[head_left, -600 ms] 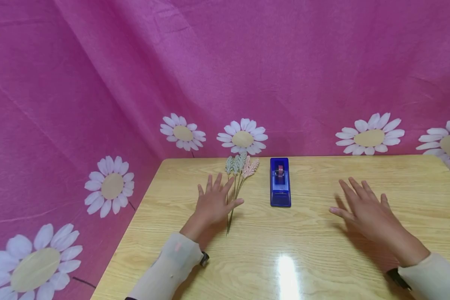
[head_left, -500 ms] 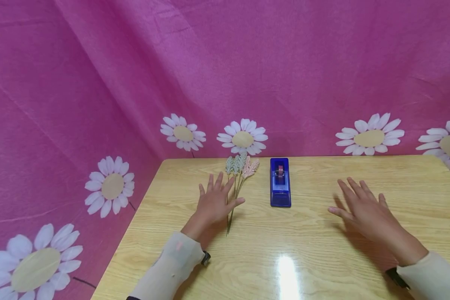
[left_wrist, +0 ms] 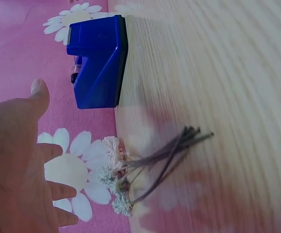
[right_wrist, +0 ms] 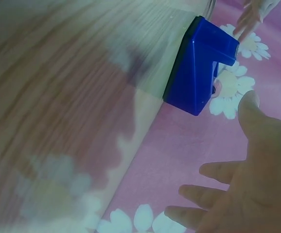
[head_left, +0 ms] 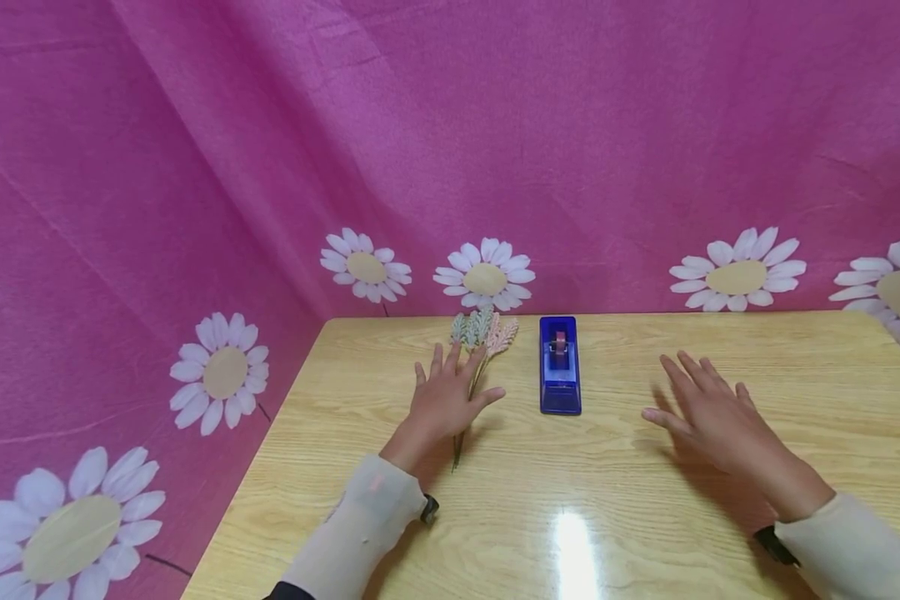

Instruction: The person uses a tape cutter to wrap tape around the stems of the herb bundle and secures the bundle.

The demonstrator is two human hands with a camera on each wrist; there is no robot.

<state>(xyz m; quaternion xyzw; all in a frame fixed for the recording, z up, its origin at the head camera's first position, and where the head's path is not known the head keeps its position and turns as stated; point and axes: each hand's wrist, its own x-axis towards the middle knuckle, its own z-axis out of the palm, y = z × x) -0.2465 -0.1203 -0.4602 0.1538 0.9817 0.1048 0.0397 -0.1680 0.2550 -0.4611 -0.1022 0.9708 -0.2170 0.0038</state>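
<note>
My left hand (head_left: 444, 403) hovers with spread fingers over a small bunch of artificial flower stems (left_wrist: 167, 151), holding nothing. The stems lie on the table, their pale green and pink heads (head_left: 502, 335) pointing to the back edge; part of the bunch is hidden under the hand in the head view. A blue tape dispenser (head_left: 560, 367) with a reddish roll stands between the hands, apart from both. To its right my right hand (head_left: 722, 422) hangs above the table, fingers spread and nothing in them. The left wrist view shows a gap between palm and stems.
The glossy wooden table (head_left: 615, 483) has its back edge against a pink cloth (head_left: 570, 150) printed with white daisies. That cloth also covers the left side. Bright light reflects off the tabletop near the front.
My left hand has shifted right, covering more of the stems. My right hand has moved slightly left, closer to the tape dispenser. The stems and dispenser stay in place.
</note>
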